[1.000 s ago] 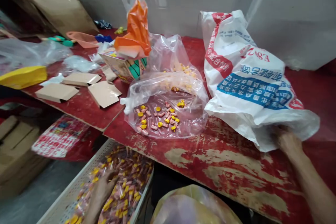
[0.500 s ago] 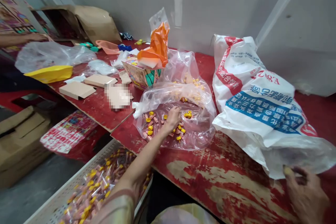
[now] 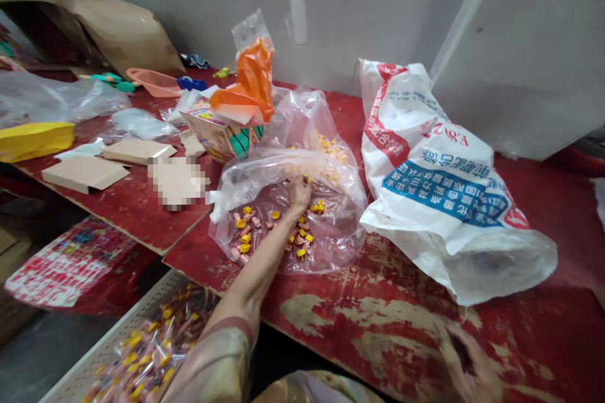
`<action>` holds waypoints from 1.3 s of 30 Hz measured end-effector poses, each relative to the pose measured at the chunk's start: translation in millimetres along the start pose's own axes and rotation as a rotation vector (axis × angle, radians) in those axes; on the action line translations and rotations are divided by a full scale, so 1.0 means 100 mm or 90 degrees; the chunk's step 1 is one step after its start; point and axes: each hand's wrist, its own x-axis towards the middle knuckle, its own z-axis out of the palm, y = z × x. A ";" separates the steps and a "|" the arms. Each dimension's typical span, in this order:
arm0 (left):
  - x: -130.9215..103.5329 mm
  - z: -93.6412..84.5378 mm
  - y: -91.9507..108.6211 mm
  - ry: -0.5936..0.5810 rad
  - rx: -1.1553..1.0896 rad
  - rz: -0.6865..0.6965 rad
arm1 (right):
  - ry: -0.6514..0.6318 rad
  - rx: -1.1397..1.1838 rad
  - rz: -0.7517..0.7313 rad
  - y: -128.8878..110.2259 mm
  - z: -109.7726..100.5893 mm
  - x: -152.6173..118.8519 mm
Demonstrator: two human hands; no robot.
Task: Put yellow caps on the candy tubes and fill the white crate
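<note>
My left hand (image 3: pixel 300 194) reaches into the mouth of a clear plastic bag (image 3: pixel 340 245) lying on the red table. Its fingers are bent and drawn together among small pieces; what they hold is hidden. Around it lie loose pink pieces (image 3: pixel 256 221) and yellow caps (image 3: pixel 245 239), with more yellow pieces (image 3: pixel 331 146) deeper in the bag. Low at the right, my right hand (image 3: pixel 470 362) hovers by the table's front edge, smeared by motion, a dark gap showing between thumb and fingers. Nearest to it is a white woven sack (image 3: pixel 425 227) with red and blue print.
A white perforated crate (image 3: pixel 111 340) below the table holds many pink-and-yellow pieces in clear wrapping. Left of the bag stand a printed box (image 3: pixel 212 132), an orange bag (image 3: pixel 255 79) and flat cardboard boxes (image 3: pixel 85 171). A large carton (image 3: pixel 127 31) lies at the back left.
The view has swung right, so things sit further left. My right hand has come away from the sack's open end towards the table's front edge. My left hand has reached slightly deeper into the bag.
</note>
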 end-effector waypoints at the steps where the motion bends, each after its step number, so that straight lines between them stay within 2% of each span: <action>1: -0.15 -0.05 0.02 -0.011 -0.010 -0.006 | -0.041 0.021 -0.043 -0.14 0.03 0.04; 4: -0.75 -0.20 0.14 -0.094 -0.162 -0.027 | -0.119 0.082 -0.149 -0.54 0.19 0.22; 7: -1.45 -0.29 0.31 -0.258 -0.460 -0.108 | -0.155 0.134 -0.212 -0.82 0.40 0.35; 9: -1.87 -0.26 0.40 -0.342 -0.596 -0.184 | -0.168 0.137 -0.249 -0.92 0.50 0.37; 11: -2.17 -0.18 0.45 -0.367 -0.661 -0.249 | -0.171 0.132 -0.286 -0.96 0.56 0.35; 13: -2.34 -0.09 0.47 -0.377 -0.676 -0.283 | -0.174 0.132 -0.318 -0.96 0.56 0.33; 15: -2.43 -0.06 0.49 -0.398 -0.653 -0.275 | -0.181 0.126 -0.337 -0.94 0.54 0.30; 21: -2.60 -0.10 0.54 -0.477 -0.528 -0.122 | -0.219 -0.031 -0.362 -0.87 0.35 0.27; 23: -2.71 -0.07 0.54 -0.517 -0.502 -0.100 | -0.275 -0.082 -0.352 -0.84 0.28 0.28; 28: -2.97 0.06 0.53 -0.582 -0.523 -0.117 | -0.435 -0.226 -0.382 -0.77 0.16 0.37; 30: -2.96 0.06 0.53 -0.608 -0.469 -0.049 | -0.486 -0.281 -0.410 -0.76 0.13 0.41; 32: -2.88 0.01 0.54 -0.586 -0.369 0.054 | -0.493 -0.400 -0.414 -0.78 0.12 0.44; 34: -2.76 -0.08 0.52 -0.524 -0.262 0.115 | -0.475 -0.549 -0.401 -0.82 0.14 0.46; 36: -2.65 -0.18 0.46 -0.475 -0.201 0.107 | -0.479 -0.643 -0.409 -0.85 0.17 0.48; 39: -2.56 -0.28 0.32 -0.466 -0.208 0.057 | -0.542 -0.661 -0.455 -0.88 0.23 0.51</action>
